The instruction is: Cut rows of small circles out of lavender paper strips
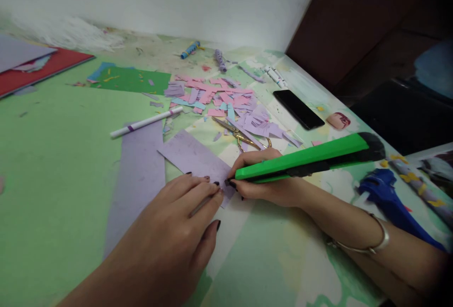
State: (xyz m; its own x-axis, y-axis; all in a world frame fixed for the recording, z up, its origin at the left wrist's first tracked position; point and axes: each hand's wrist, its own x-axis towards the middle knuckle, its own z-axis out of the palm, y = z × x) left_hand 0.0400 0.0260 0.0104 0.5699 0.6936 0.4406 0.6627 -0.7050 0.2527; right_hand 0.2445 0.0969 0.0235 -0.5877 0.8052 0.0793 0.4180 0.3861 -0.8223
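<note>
My right hand (265,182) is closed around a green utility knife (304,156) with black parts, held at a slant. Its front end points down at a light purple paper strip (198,156), though my fingers hide the blade. My left hand (187,222) lies over the lower edge of that strip, fingers stretched out and touching it near the knife. Under the strip's left end is a larger purple sheet (138,170). Gold-handled scissors (235,131) lie just beyond my right hand, partly covered by purple scraps.
Pink, purple and blue paper scraps (212,94) are heaped mid-table. A white marker (145,123) lies left of them, a black phone (299,108) right. Nearer my right arm are a blue glue gun (385,203) and a decorated roll (421,184). A green sheet (134,79) lies farther back.
</note>
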